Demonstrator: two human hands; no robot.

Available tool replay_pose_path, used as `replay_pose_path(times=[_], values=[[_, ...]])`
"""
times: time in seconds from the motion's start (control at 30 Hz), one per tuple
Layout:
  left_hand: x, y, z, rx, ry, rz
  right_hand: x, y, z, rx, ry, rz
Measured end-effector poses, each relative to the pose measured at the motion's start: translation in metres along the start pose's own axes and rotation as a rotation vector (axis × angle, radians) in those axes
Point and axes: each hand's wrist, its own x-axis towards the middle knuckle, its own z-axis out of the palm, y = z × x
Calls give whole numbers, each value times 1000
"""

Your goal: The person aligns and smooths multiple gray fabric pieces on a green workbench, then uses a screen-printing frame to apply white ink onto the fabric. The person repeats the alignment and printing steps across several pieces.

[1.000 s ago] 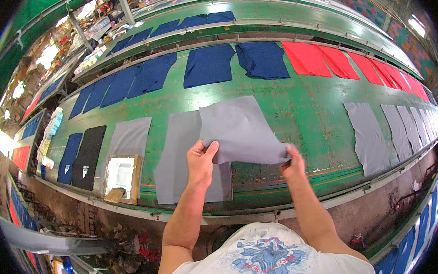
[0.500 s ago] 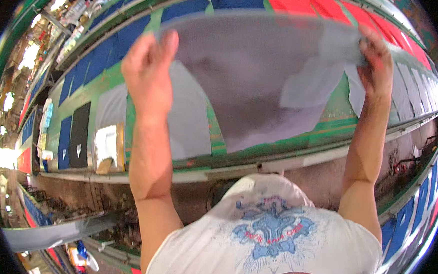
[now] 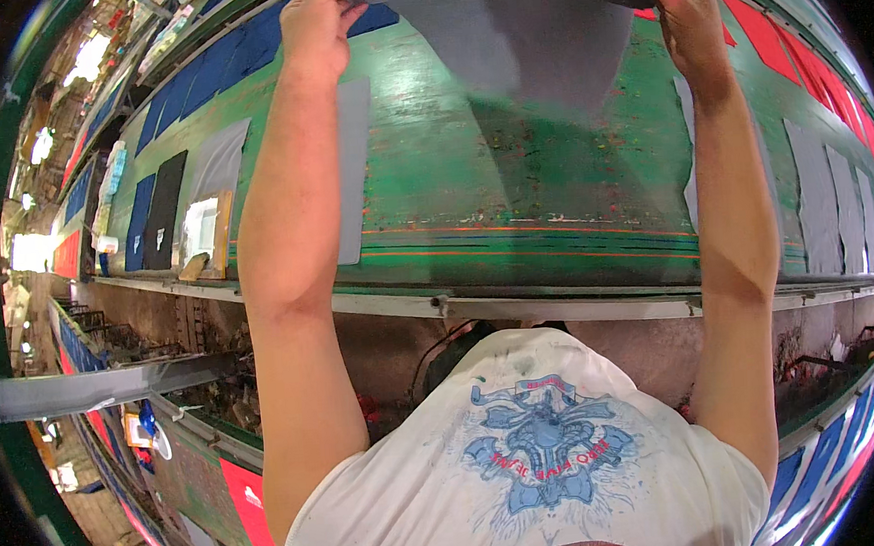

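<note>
A grey fabric panel (image 3: 533, 42) stretches between my two hands over the far side of the long green table (image 3: 433, 203). My left hand (image 3: 320, 28) pinches its left corner, cut off by the upper edge of the picture. The right corner sits in the closed fingers of my right hand (image 3: 684, 23), where the cloth looks dark. Its lower edge hangs toward the table and throws a shadow there. Both arms reach far forward. Beside my left forearm lies another grey panel (image 3: 355, 168), partly hidden by the arm.
Blue panels (image 3: 210, 77) line the far left edge, red panels (image 3: 773, 47) the far right. More grey panels (image 3: 815, 200) lie at right. A wood-framed screen (image 3: 216, 231) rests beside a black panel (image 3: 165, 212) at left. A metal rail (image 3: 519, 308) runs along the near edge.
Both hands have moved forward, away from me, carrying the grey panel toward the table's far side. More of the green surface in the middle now shows.
</note>
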Motion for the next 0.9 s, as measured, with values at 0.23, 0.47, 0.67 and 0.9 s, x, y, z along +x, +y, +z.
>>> replay_pose_path(times=[0.23,0.47,0.67,0.9], values=[[-47,-59,31,20,231,-134,-45,41,-28,-87,52,221],[-151,-140,5,28,202,-401,-163,78,-48,-274,-19,561],[-242,-185,2,183,341,-605,-248,113,-49,-157,-41,866],[-275,-198,-13,781,54,-397,-282,123,-53,-207,-153,969]])
